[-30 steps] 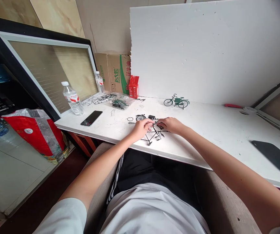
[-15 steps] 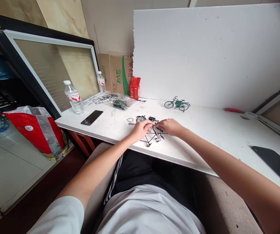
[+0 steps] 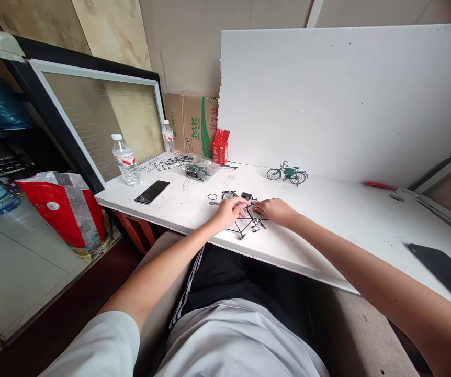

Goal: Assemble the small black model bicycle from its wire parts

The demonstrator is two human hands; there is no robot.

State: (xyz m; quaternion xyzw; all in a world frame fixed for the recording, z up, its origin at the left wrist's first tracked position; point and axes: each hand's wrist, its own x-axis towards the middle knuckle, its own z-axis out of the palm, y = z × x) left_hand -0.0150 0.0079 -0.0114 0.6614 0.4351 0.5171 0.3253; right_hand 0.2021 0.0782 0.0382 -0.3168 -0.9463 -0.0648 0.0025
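One left hand (image 3: 228,213) and one right hand (image 3: 275,211) are working at the black frame (image 3: 246,230) (fingertip closure is not showing clearly). Uneven pressure could be bending its thin bars.

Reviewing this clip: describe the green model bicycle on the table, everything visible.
The green model bicycle is small and dark green, with two thin spoked wheels, a handlebar at the left end, a saddle and a flat green panel within its frame. Whether it is plastic or metal is unclear. It stands upright, side-on, on the white table, in front of the white board. Neither the left hand nor the right hand touches it.
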